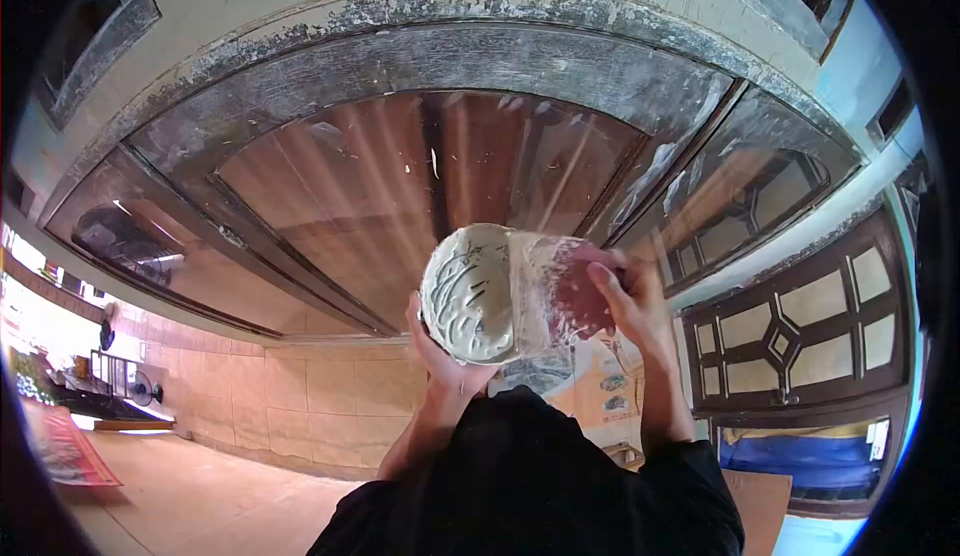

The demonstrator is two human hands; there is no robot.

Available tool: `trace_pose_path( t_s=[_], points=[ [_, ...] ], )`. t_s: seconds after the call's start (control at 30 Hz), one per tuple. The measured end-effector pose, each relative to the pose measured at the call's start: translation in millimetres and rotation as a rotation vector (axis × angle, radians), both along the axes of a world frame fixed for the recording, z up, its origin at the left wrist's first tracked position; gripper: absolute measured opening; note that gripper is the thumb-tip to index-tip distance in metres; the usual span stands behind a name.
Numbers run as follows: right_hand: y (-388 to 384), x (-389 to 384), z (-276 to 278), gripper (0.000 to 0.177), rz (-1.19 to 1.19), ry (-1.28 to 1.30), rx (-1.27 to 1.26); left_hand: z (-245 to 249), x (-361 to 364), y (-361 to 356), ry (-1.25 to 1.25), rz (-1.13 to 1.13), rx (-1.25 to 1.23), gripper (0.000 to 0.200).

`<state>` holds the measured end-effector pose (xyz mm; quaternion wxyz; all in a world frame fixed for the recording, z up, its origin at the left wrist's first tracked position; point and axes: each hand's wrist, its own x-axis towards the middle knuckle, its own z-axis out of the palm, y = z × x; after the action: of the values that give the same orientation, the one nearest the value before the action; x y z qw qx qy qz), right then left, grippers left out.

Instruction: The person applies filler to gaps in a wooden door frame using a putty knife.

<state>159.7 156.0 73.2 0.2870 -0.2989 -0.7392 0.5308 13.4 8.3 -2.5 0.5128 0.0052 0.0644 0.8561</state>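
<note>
My left hand [440,356] is wrapped round the side and underside of a round tub [430,301], its open top facing me. Creamy off-white putty [465,301] coats the inside of the tub in smeared ridges. In my right hand [640,301] a wide reddish putty spreader [585,291] is pinched between thumb and fingers. Its blade is streaked with the same pale putty, and its coated edge overlaps the tub's right rim. The spreader and right fingers are slightly blurred.
Ahead stands a wooden cabinet front with brown panels [340,171] and a grey, putty-smeared frame [420,61]. A dark door with pale panes [800,326] is at right. Tiled wall [330,386] and floor [220,496] lie left, with a fan [143,389] farther off.
</note>
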Motion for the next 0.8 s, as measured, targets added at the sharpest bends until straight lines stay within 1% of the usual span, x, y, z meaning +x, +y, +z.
trace_pose_path(
  t_s=[0.03, 0.1, 0.17, 0.23, 0.27, 0.37, 0.5, 0.57, 0.6, 0.67, 0.7, 0.77, 0.8],
  points=[
    [3.3, -3.6, -7.1, 0.024, 0.072, -0.066, 0.041, 1.1, 0.7, 0.3, 0.002, 0.000, 0.000, 0.069],
    [3.6, -10.3, -10.4, 0.024, 0.067, -0.099, 0.050, 1.8, 2.4, 1.7, -0.011, 0.001, -0.021, 0.070],
    [3.2, -14.8, -10.3, 0.023, 0.078, -0.129, -0.046, 1.5, 2.0, 1.5, -0.008, 0.004, -0.043, 0.071],
    [-0.7, -19.3, -4.3, 0.023, 0.066, -0.154, -0.025, 4.3, 2.8, 1.2, 0.033, 0.033, -0.077, 0.069],
    [-1.7, -20.6, -1.7, 0.023, 0.052, -0.178, -0.004, 2.8, 1.2, 2.7, 0.043, 0.020, -0.051, 0.069],
    [-1.8, -19.7, -0.7, 0.023, 0.078, -0.157, -0.072, -1.1, -0.7, 3.3, 0.025, 0.029, -0.031, 0.072],
    [1.6, -16.9, -6.2, 0.022, 0.063, -0.191, -0.045, -0.1, -1.3, 4.9, 0.005, 0.028, -0.018, 0.072],
    [1.3, -16.2, -6.7, 0.023, 0.068, -0.085, -0.127, -2.1, -3.4, 4.5, -0.019, 0.028, -0.083, 0.071],
    [1.9, -13.5, -4.5, 0.023, 0.067, -0.083, -0.123, -5.7, -4.8, 3.6, -0.017, 0.028, -0.079, 0.071],
    [2.8, -2.9, 3.1, 0.023, 0.091, -0.018, -0.199, -14.1, -7.6, 1.4, -0.034, 0.067, -0.152, 0.068],
    [3.0, 0.6, 1.2, 0.023, 0.073, -0.005, -0.179, -12.0, -9.0, 2.1, -0.022, 0.050, -0.132, 0.068],
    [4.1, 5.4, -8.3, 0.024, 0.100, 0.273, -0.383, -6.2, -11.9, 3.4, -0.002, 0.050, -0.060, 0.065],
    [4.0, 5.6, -9.0, 0.022, 0.088, 0.367, -0.428, -14.4, -14.8, 4.3, 0.022, 0.079, -0.113, 0.065]
  ],
)
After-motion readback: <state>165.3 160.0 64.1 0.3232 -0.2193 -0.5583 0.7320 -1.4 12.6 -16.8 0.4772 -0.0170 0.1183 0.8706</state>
